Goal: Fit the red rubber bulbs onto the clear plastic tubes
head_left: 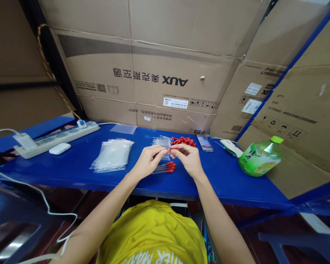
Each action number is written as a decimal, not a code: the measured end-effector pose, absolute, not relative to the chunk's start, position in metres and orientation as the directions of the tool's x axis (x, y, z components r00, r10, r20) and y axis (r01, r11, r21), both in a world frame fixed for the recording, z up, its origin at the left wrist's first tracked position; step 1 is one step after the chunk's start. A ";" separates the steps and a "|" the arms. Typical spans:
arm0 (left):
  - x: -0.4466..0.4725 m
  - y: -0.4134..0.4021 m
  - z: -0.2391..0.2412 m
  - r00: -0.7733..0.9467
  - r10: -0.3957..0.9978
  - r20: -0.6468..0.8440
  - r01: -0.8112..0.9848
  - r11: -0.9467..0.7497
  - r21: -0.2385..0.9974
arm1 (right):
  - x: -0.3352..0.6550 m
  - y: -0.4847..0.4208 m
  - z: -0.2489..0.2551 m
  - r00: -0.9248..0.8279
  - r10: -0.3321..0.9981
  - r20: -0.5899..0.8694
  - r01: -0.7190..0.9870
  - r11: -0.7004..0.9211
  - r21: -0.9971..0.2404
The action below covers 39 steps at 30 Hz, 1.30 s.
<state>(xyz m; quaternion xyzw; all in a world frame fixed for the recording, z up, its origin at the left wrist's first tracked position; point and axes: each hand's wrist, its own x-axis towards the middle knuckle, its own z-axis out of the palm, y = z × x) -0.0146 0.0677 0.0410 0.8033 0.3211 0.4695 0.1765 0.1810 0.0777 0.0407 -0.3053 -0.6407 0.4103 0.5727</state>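
Note:
Over the middle of the desk my two hands meet, fingertips close together. My right hand (187,156) is closed in a pinch on a red rubber dropper bulb (175,149). My left hand (150,159) pinches a thin clear dropper tube, mostly hidden by the fingers. Just below them lie several droppers (165,168) with red bulbs on their clear stems, side by side. Behind the hands is a pile of loose clear tubes (161,140), partly covered by my left hand. A heap of red bulbs (184,140) lies beyond my right hand.
Clear plastic bags (112,156) are stacked at left, near a white earphone case (59,148) and a power strip (57,139). At right are a phone (205,143), a white-and-green tool (231,147) and a green drink bottle (260,157). Cardboard (154,55) walls the blue desk (209,183).

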 end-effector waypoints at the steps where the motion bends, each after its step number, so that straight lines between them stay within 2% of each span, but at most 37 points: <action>1: -0.015 0.068 0.041 0.352 0.681 0.642 0.356 -0.732 0.581 | 0.181 0.078 0.041 -0.157 0.863 0.480 -0.078 0.474 -0.877; 9: -0.016 0.068 0.040 0.382 0.655 0.652 0.374 -0.754 0.539 | 0.183 0.079 0.038 -0.161 0.847 0.507 -0.048 0.506 -0.861; 16: -0.016 0.069 0.037 0.398 0.622 0.675 0.409 -0.778 0.476 | 0.185 0.080 0.032 -0.164 0.735 0.658 0.124 0.677 -0.725; 23: -0.017 0.070 0.035 0.359 0.621 0.697 0.459 -0.768 0.447 | 0.185 0.084 0.030 -0.180 0.807 0.562 0.102 0.584 -0.806; 29: -0.014 0.071 0.036 0.230 0.693 0.684 0.428 -0.703 0.568 | 0.185 0.081 0.036 -0.151 0.863 0.481 0.046 0.492 -0.869; 34: -0.015 0.075 0.037 0.106 0.860 0.499 0.243 -0.509 0.826 | 0.185 0.080 0.040 -0.144 0.875 0.463 -0.006 0.467 -0.884; 39: -0.015 0.074 0.041 0.114 0.907 0.406 0.127 -0.418 0.899 | 0.186 0.079 0.042 -0.175 0.867 0.467 -0.074 0.462 -0.884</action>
